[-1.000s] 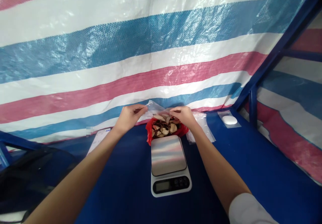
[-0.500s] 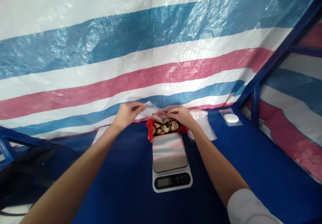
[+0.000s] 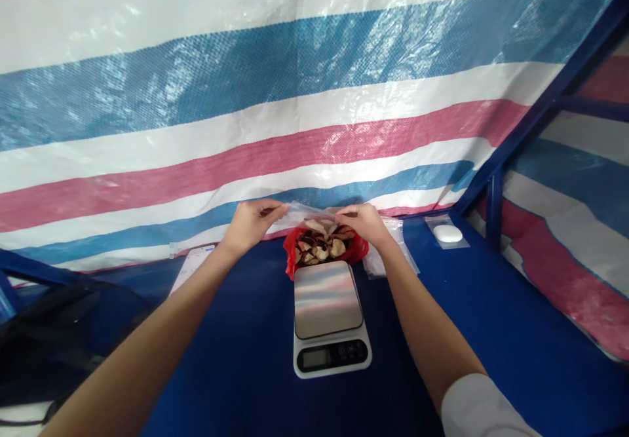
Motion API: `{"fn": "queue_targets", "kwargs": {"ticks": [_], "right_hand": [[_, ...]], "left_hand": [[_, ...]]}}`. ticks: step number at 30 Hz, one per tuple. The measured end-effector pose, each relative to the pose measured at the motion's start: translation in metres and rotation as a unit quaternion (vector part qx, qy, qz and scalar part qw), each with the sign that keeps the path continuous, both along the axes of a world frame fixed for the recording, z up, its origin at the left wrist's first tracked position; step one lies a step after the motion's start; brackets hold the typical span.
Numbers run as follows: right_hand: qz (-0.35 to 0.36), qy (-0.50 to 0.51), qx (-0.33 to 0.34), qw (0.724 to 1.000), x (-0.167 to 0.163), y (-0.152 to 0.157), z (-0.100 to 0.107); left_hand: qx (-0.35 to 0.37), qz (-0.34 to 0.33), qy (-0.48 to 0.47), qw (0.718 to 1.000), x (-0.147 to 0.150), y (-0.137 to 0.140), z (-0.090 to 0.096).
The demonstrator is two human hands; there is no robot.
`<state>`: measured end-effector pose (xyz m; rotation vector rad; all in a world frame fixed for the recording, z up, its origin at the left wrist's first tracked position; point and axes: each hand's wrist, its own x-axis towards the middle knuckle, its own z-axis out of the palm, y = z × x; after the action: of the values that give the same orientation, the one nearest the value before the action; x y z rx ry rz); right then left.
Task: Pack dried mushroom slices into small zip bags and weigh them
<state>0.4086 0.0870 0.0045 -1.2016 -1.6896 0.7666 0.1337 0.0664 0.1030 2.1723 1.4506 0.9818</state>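
Currently, left hand (image 3: pixel 248 225) and right hand (image 3: pixel 365 223) pinch a clear bag (image 3: pixel 305 211) between them by the red bag (image 3: pixel 291 255) of brownish pieces (image 3: pixel 321 251); digital scale (image 3: pixel 328 303) sits just in front.

Blue tabletop (image 3: pixel 236 339), white scale (image 3: pixel 328 299), red bag (image 3: pixel 291 257) of brown pieces (image 3: pixel 322 252), clear bags (image 3: pixel 374 264), packeted white oval (image 3: pixel 447 233), phone (image 3: pixel 191 263)

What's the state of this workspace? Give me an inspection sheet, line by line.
Surface: blue tabletop.
Work items: clear bag above brown-and-cream pieces in a red bag; scale on the near side, display unreadable.
Clutter: phone-like item, clear packets, white oval object, black bag-like item.
Hands: left hand and right hand both pinch the clear bag.
Cables: dark cord-like line, lower left; cannot tell if a cable.
Surroundings: striped sheeting, blue frame.
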Motion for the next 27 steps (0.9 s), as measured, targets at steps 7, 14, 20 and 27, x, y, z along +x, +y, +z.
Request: {"fn": "queue_targets", "kwargs": {"ticks": [7, 14, 20, 27], "right_hand": [[0.002, 0.000, 0.001, 1.000, -0.003, 0.000, -0.003], [0.070, -0.070, 0.024, 0.995, -0.027, -0.013, 0.010], [0.054, -0.008, -0.005, 0.998, -0.017, -0.011, 0.008], [0.084, -0.040, 0.034, 0.995, -0.024, -0.011, 0.009]], "left_hand": [[-0.020, 0.001, -0.022, 1.000, -0.003, -0.001, -0.011], [-0.005, -0.026, 0.004, 1.000, 0.004, -0.002, -0.006], [0.003, 0.009, -0.017, 1.000, -0.008, -0.001, -0.003], [-0.004, 0.008, -0.029, 1.000, -0.003, -0.003, 0.000]]}}
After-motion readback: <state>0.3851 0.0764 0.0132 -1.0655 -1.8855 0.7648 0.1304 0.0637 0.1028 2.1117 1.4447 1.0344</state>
